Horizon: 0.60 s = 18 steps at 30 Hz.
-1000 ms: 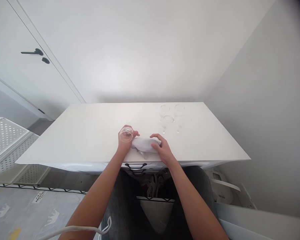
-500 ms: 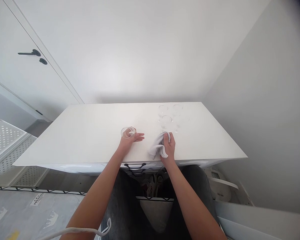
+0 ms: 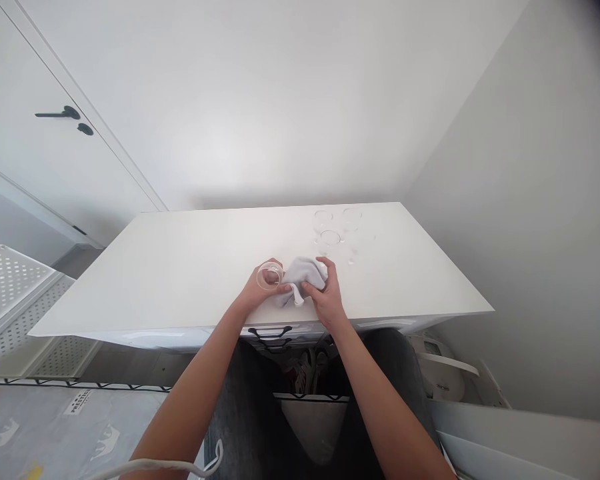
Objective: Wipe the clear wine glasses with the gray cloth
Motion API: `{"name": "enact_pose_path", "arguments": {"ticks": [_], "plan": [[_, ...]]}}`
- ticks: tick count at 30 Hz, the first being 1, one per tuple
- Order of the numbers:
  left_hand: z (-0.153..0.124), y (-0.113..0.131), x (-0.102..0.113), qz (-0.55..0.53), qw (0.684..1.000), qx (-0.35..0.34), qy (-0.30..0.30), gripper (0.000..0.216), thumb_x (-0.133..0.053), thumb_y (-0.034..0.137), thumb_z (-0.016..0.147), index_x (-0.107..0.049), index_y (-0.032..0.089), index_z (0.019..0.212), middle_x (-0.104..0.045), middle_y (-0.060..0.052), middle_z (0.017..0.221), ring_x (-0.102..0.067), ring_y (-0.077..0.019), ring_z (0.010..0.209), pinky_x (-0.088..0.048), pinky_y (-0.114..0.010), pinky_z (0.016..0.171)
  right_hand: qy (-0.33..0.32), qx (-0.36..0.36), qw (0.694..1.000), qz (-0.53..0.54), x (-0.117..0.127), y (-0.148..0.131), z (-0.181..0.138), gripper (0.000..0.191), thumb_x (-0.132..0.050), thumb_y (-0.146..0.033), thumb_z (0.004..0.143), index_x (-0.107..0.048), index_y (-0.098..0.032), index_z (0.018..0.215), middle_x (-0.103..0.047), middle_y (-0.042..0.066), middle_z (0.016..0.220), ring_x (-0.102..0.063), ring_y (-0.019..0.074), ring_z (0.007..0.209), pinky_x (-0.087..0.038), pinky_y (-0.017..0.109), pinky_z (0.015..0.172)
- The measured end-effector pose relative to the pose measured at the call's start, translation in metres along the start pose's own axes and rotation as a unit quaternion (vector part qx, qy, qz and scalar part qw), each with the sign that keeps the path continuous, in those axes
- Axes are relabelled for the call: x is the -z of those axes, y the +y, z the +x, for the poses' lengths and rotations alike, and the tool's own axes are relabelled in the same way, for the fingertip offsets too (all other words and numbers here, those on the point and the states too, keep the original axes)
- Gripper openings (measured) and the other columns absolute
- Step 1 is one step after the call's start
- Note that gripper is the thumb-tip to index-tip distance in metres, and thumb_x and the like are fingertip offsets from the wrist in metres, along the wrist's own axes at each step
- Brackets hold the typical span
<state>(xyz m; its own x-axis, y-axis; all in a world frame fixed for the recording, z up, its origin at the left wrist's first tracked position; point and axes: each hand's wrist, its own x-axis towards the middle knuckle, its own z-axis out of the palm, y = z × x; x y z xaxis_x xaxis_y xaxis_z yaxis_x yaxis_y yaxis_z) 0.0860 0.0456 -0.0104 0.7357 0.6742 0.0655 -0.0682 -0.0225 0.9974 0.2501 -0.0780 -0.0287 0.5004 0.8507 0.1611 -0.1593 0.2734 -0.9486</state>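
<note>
My left hand (image 3: 256,293) is wrapped around a small clear glass (image 3: 269,275), held just above the front of the white table (image 3: 180,267) with its mouth tilted toward me. My right hand (image 3: 325,297) grips a bunched white cloth (image 3: 300,277) and presses it against the glass. Both hands meet near the middle of the table's front edge. Three more clear glasses (image 3: 330,237) stand in a cluster behind my right hand, toward the back right of the table.
A white door with a black handle (image 3: 60,114) is at the left. A perforated white metal rack (image 3: 10,293) stands at the left below table height. A black wire frame (image 3: 270,331) sits under the table front. White walls close the back and right.
Half a second ago my hands were apart, with the cloth at the right. My right hand has brought the cloth back left against the glass, which my left hand lifted and tilted.
</note>
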Motion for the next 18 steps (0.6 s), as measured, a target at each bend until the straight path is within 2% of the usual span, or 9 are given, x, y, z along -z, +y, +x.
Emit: {"name": "enact_pose_path", "arguments": {"ticks": [2, 4, 7, 9, 11, 13, 14, 16, 18], "plan": [[-0.001, 0.002, -0.001, 0.011, 1.0, 0.007, 0.012, 0.052, -0.096, 0.035, 0.065, -0.056, 0.02, 0.096, -0.071, 0.0, 0.084, -0.069, -0.0166, 0.076, -0.051, -0.028, 0.07, 0.027, 0.035, 0.998, -0.052, 0.0, -0.001, -0.003, 0.082, -0.075, -0.037, 0.086, -0.033, -0.029, 0.156, -0.061, 0.009, 0.128, -0.064, 0.0235, 0.113, -0.055, 0.041, 0.098], [-0.002, 0.003, -0.001, 0.013, 1.0, 0.015, 0.024, 0.049, -0.093, 0.038, 0.069, -0.055, 0.021, 0.095, -0.076, -0.004, 0.09, -0.073, -0.0213, 0.085, -0.054, -0.032, 0.076, 0.047, 0.062, 0.99, -0.118, 0.001, -0.003, -0.009, 0.071, -0.068, -0.037, 0.093, -0.038, -0.03, 0.157, -0.059, 0.01, 0.132, -0.06, 0.0244, 0.121, -0.051, 0.043, 0.105], [-0.002, 0.005, -0.001, 0.016, 0.999, 0.022, 0.042, 0.047, -0.092, 0.039, 0.071, -0.055, 0.02, 0.092, -0.078, -0.007, 0.094, -0.075, -0.0261, 0.093, -0.055, -0.035, 0.08, 0.031, 0.081, 0.973, -0.213, 0.002, -0.006, -0.021, 0.032, -0.055, -0.038, 0.101, -0.068, -0.029, 0.129, -0.059, 0.008, 0.12, -0.062, 0.0216, 0.104, -0.054, 0.036, 0.089], [-0.002, 0.005, -0.001, 0.02, 0.998, 0.023, 0.053, 0.046, -0.092, 0.038, 0.07, -0.056, 0.02, 0.091, -0.078, -0.008, 0.094, -0.076, -0.0276, 0.095, -0.056, -0.035, 0.079, 0.014, 0.074, 0.964, -0.256, 0.003, -0.008, -0.026, 0.028, -0.054, -0.039, 0.101, -0.072, -0.027, 0.119, -0.056, 0.008, 0.113, -0.06, 0.0191, 0.087, -0.052, 0.032, 0.071], [0.0, 0.004, 0.001, 0.013, 0.998, 0.015, 0.058, 0.044, -0.092, 0.037, 0.071, -0.056, 0.02, 0.091, -0.076, -0.007, 0.093, -0.076, -0.0296, 0.1, -0.055, -0.035, 0.079, 0.005, 0.056, 0.955, -0.292, 0.004, -0.011, -0.028, 0.034, -0.066, -0.04, 0.095, -0.069, -0.025, 0.125, -0.054, 0.007, 0.111, -0.058, 0.0182, 0.079, -0.05, 0.032, 0.062], [0.002, 0.001, 0.002, -0.005, 0.998, -0.006, 0.066, 0.042, -0.091, 0.036, 0.073, -0.056, 0.02, 0.091, -0.073, -0.005, 0.092, -0.075, -0.032, 0.108, -0.053, -0.033, 0.078, -0.007, 0.049, 0.941, -0.335, 0.006, -0.015, -0.027, 0.038, -0.078, -0.039, 0.085, -0.07, -0.024, 0.119, -0.055, 0.006, 0.106, -0.058, 0.019, 0.079, -0.05, 0.033, 0.065], [0.003, -0.001, 0.003, -0.014, 0.997, -0.019, 0.071, 0.042, -0.091, 0.035, 0.073, -0.056, 0.02, 0.09, -0.072, -0.004, 0.092, -0.074, -0.0328, 0.111, -0.052, -0.031, 0.077, -0.014, 0.051, 0.932, -0.358, 0.006, -0.017, -0.025, 0.032, -0.08, -0.037, 0.083, -0.071, -0.024, 0.111, -0.056, 0.005, 0.102, -0.058, 0.0192, 0.079, -0.05, 0.034, 0.067], [0.004, -0.005, 0.005, -0.032, 0.996, -0.037, 0.072, 0.04, -0.091, 0.034, 0.074, -0.056, 0.02, 0.09, -0.069, -0.004, 0.09, -0.074, -0.0327, 0.113, -0.05, -0.029, 0.075, -0.016, 0.06, 0.916, -0.397, 0.008, -0.022, -0.024, 0.015, -0.077, -0.036, 0.086, -0.071, -0.023, 0.093, -0.056, 0.003, 0.092, -0.058, 0.0193, 0.077, -0.049, 0.035, 0.071], [0.005, -0.009, 0.006, -0.051, 0.997, -0.039, 0.046, 0.041, -0.09, 0.032, 0.075, -0.055, 0.021, 0.093, -0.07, -0.004, 0.089, -0.074, -0.0303, 0.11, -0.05, -0.03, 0.075, -0.008, 0.06, 0.911, -0.409, 0.01, -0.027, -0.023, 0.016, -0.07, -0.037, 0.092, -0.069, -0.023, 0.085, -0.056, 0.003, 0.087, -0.058, 0.0189, 0.075, -0.049, 0.036, 0.072]]}}
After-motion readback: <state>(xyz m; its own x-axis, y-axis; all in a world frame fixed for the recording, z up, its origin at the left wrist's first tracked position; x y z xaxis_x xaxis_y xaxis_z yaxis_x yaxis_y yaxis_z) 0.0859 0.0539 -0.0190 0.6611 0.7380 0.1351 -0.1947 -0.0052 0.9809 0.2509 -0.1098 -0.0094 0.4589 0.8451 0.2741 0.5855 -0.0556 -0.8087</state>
